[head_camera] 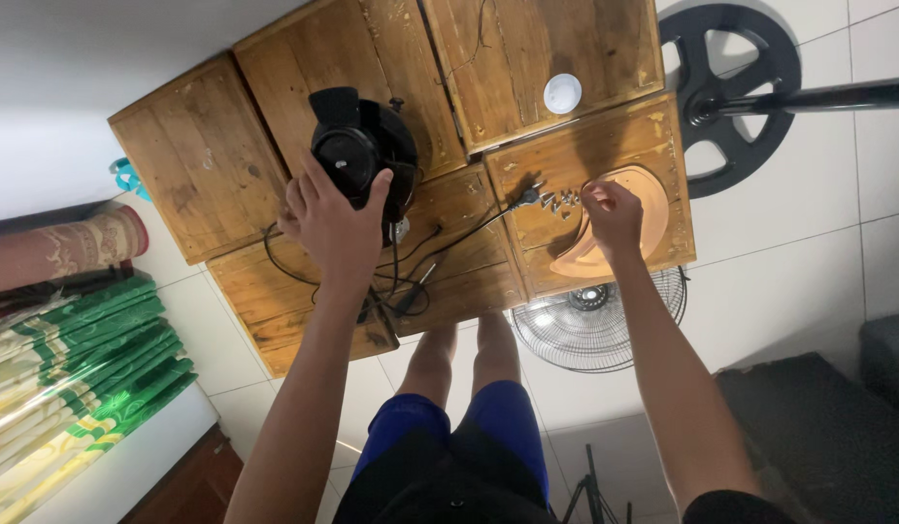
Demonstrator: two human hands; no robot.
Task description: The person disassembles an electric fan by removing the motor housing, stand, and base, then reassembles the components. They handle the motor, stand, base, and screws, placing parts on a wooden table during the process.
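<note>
Fingers of left hand (331,221) wrapped over black fan motor housing (360,155), gripping it, likely to keep it from shifting on wooden counter (207,160). Right hand (613,212) pinched shut over small screws (564,200) lying beside pale orange fan blade (615,228); cannot tell whether one is actually caught between the fingertips. Motor housing sits near counter centre: round, glossy black, stub on top, black power cord (440,247) trailing off toward plug. Wire fan grille (595,325) on tiled floor below counter edge, round fan base (731,92) further off.
</note>
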